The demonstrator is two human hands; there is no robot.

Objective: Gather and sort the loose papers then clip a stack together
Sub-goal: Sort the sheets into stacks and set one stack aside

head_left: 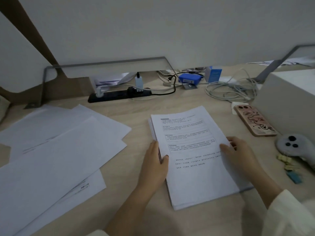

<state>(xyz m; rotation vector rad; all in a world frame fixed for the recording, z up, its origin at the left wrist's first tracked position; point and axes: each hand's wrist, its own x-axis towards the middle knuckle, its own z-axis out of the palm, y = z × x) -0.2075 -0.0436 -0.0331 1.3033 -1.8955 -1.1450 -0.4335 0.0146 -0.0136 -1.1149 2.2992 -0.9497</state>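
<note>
a stack of papers (196,155) lies on the pale wooden bench (139,113), a little right of centre, printed side up with its text facing the person. its sheets are not quite squared, so lower edges peek out along the left side and the near end.

the left hand (155,166) grips the stack's left edge, thumb on the top sheet and the fingers (154,144) running along the side. the right hand (238,154) holds the right edge about level with it, thumb flat on the top sheet and fingers curled round the margin. a cream sleeve (289,213) covers the right forearm.

loose sheets (59,147) lie fanned and overlapping on the left part of the bench, well apart from the stack, most showing blank white.

to the right, near the bench edge, there is a phone (254,120) in a patterned case, a grey controller (293,145), and just in front of it a small pile of yellow and blue pieces (289,169) that may be clips, though they are too blurred to be sure.

at the back a black power strip (119,96) with plugs in it sits beside a blue box (189,80) and a tangle of grey cables (233,89).
</note>
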